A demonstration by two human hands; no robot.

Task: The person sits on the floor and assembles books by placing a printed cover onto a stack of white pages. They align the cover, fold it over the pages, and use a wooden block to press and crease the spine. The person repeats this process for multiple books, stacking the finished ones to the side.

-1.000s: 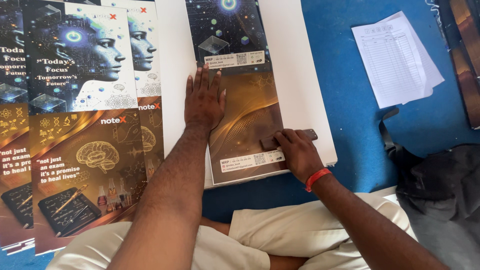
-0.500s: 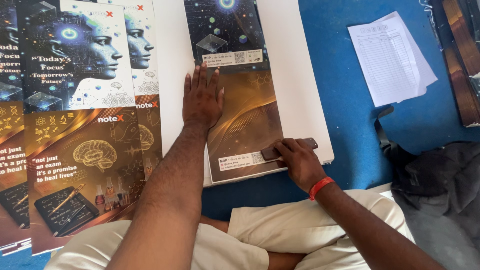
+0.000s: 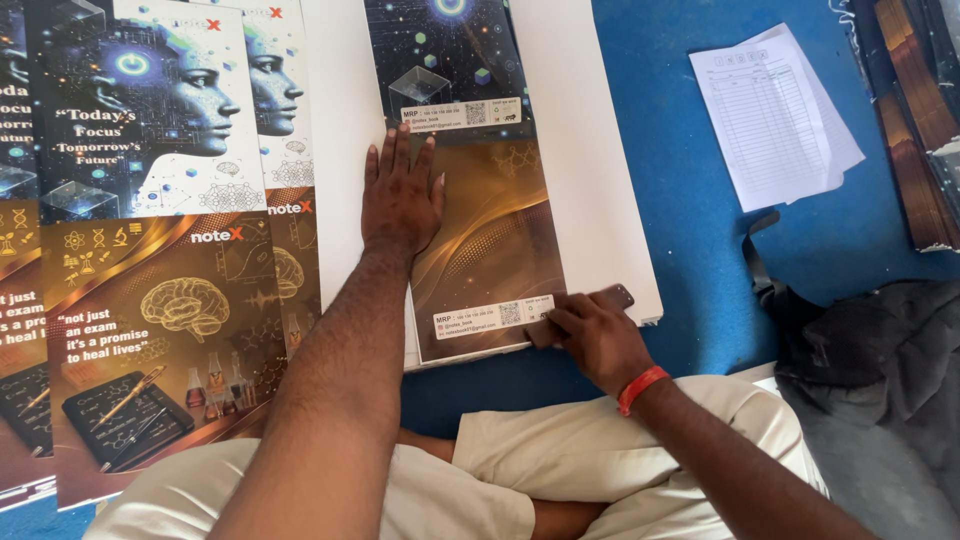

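A glossy printed cover sheet (image 3: 480,240), likely thin and slippery, is pinned at centre frame by the flat, open left hand (image 3: 400,195); a small dark block (image 3: 585,310) is gripped by the right hand (image 3: 598,340).

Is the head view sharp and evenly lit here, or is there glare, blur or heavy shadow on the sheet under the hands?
Head view: sharp overall; soft, even daylight; a mild sheen on the glossy printed sheet, no blown-out glare. The left hand and right hand cast only faint shadows. The dark cloth at the right edge is dim, with little detail.
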